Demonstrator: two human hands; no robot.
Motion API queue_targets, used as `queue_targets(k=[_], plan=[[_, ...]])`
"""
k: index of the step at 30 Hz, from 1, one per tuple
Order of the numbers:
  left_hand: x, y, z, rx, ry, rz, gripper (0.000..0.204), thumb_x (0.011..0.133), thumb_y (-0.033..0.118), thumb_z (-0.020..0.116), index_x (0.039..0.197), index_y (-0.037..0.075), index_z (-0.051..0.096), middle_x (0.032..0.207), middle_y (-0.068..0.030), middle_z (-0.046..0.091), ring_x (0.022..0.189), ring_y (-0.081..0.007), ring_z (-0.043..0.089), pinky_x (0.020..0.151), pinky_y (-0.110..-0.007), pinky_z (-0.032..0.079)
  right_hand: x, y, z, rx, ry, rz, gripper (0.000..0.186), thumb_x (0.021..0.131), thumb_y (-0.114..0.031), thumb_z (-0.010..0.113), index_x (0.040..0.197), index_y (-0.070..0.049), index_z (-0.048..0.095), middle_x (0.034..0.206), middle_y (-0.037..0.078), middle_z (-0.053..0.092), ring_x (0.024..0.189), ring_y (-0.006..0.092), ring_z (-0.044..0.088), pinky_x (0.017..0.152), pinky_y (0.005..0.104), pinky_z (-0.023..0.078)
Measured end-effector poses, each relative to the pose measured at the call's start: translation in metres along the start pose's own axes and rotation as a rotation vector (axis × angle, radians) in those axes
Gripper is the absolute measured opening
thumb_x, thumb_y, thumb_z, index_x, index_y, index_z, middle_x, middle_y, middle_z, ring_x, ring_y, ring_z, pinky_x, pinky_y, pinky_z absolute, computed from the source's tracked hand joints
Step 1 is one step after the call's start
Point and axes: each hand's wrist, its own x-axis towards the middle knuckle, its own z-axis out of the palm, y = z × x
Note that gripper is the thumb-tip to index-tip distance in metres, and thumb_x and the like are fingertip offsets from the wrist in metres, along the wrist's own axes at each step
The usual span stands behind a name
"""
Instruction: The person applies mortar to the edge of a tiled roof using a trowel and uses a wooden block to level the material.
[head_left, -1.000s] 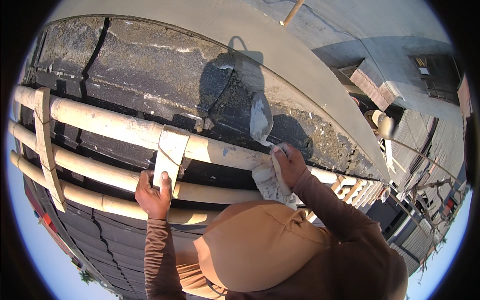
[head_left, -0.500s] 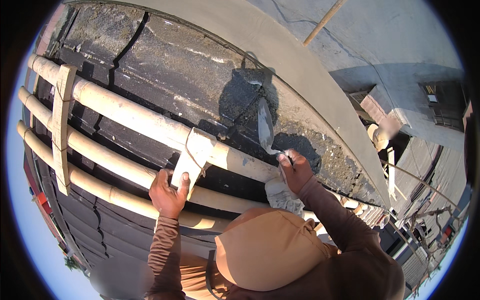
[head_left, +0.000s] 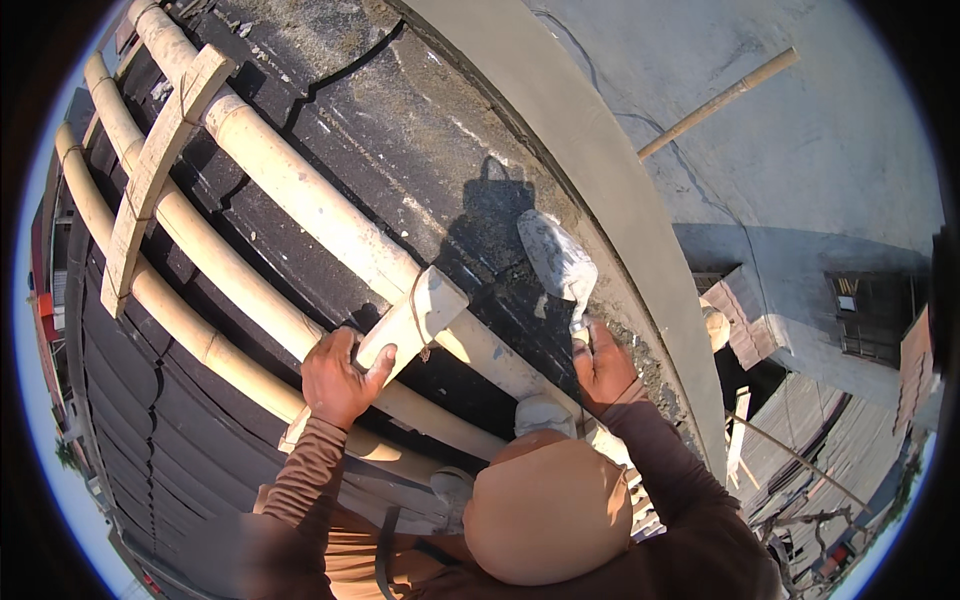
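Note:
My right hand (head_left: 605, 372) is closed around the handle of a pointed trowel (head_left: 556, 258). The blade, grey with smears, points away from me over the dark roof surface, close to the rough mortar strip (head_left: 655, 372) along the wall base. I cannot tell whether the blade touches the surface. With my left hand (head_left: 338, 380) I grip the near end of a short wooden crosspiece (head_left: 425, 308), thumb on its upper face. That crosspiece lies across the bamboo poles (head_left: 300, 185) and has a tie around it.
A second wooden crosspiece (head_left: 160, 175) spans the bamboo poles at the left. Dark corrugated roofing (head_left: 200, 440) runs below them. A smooth grey plastered ledge (head_left: 560, 110) curves along the right, with a bamboo stick (head_left: 715, 105) beyond it. Lower roofs (head_left: 800, 430) lie at the right.
The view has turned, so the poles now slant more steeply. The trowel blade has rolled to show its broad face. My left hand has kept its hold on the crosspiece.

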Motion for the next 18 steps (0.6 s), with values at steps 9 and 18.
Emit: queue_targets(k=[9,18], plan=[[-0.001,0.002,-0.003,-0.057,0.040,-0.033,0.048,0.082,0.045,0.081,0.081,0.003,0.058,0.072,-0.0157,0.058,0.068,-0.0389,0.062,0.064,-0.046,0.051,0.062,-0.004,0.011,-0.153,0.314,-0.310,0.046,0.098,-0.011,0.063,0.138,0.007,0.051,0.111,0.029,0.060,0.101,0.0480,0.062,0.087,0.0490,0.050],[0.000,0.001,-0.004,-0.026,0.053,-0.033,0.054,0.083,0.053,0.079,0.074,0.006,0.055,0.068,-0.0109,0.058,0.065,-0.0325,0.064,0.061,-0.043,0.052,0.112,-0.005,0.023,-0.226,0.386,-0.244,0.042,0.100,-0.013,0.062,0.135,0.011,0.057,0.126,0.032,0.065,0.116,0.0469,0.064,0.102,0.0477,0.050]])
